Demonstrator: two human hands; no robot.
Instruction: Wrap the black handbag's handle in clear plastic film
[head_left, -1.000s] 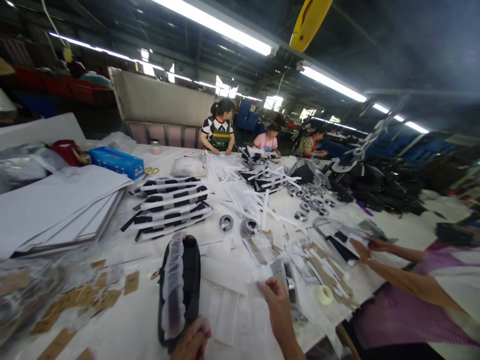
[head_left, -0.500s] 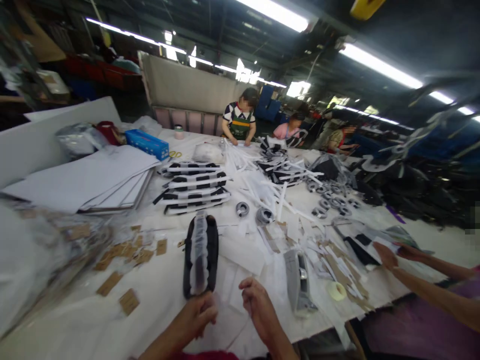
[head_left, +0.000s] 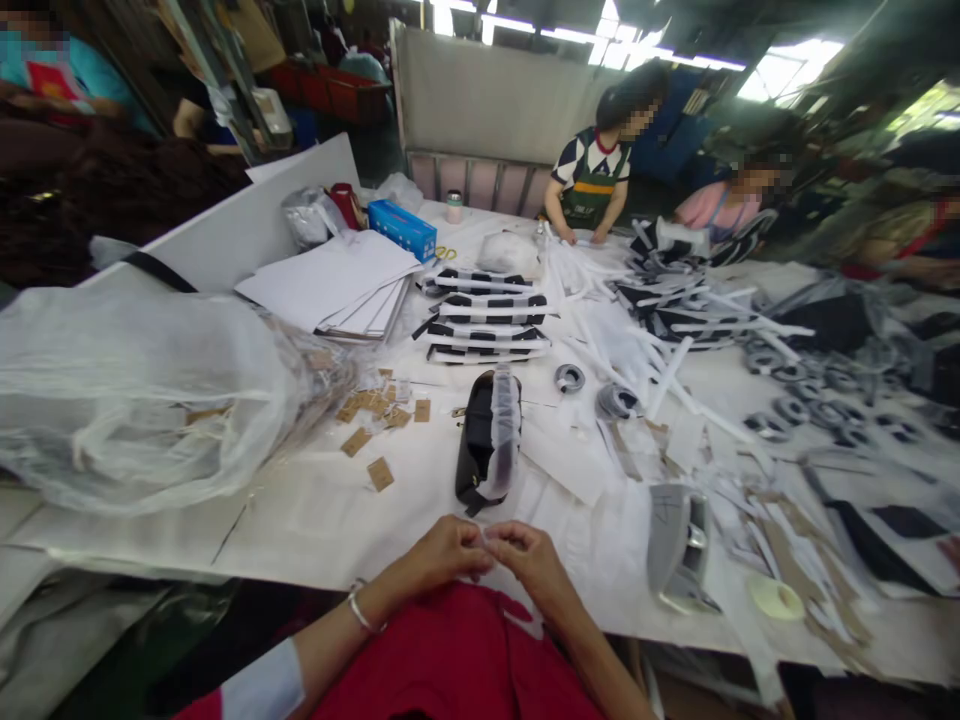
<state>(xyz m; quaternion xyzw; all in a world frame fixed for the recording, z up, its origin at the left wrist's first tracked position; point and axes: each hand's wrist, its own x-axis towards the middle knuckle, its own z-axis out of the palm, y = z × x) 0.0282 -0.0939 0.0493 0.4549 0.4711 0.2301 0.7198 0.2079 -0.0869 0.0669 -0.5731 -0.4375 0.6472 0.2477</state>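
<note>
My left hand (head_left: 444, 550) and my right hand (head_left: 527, 550) meet at the table's near edge, fingertips pinched together on a thin clear plastic film (head_left: 489, 540). What exactly the film belongs to I cannot make out. Just beyond my hands lies a black pouch (head_left: 480, 440) with a clear plastic wrap over it. White paper sheets (head_left: 570, 470) lie under and beside it. A silver bracelet sits on my left wrist.
A big clear plastic bag (head_left: 135, 390) fills the left. Brown card tags (head_left: 367, 440), stacked black-and-white strips (head_left: 487, 320), white boards (head_left: 337, 285), a blue box (head_left: 401, 228), grey tape rolls (head_left: 570, 378) and a grey tool (head_left: 679, 545) crowd the table. Other people work at the far side.
The view has tilted down and swung left. My hands have drawn back to the table's near edge and come together, pinching the film. The co-worker's arms at the right have left the view.
</note>
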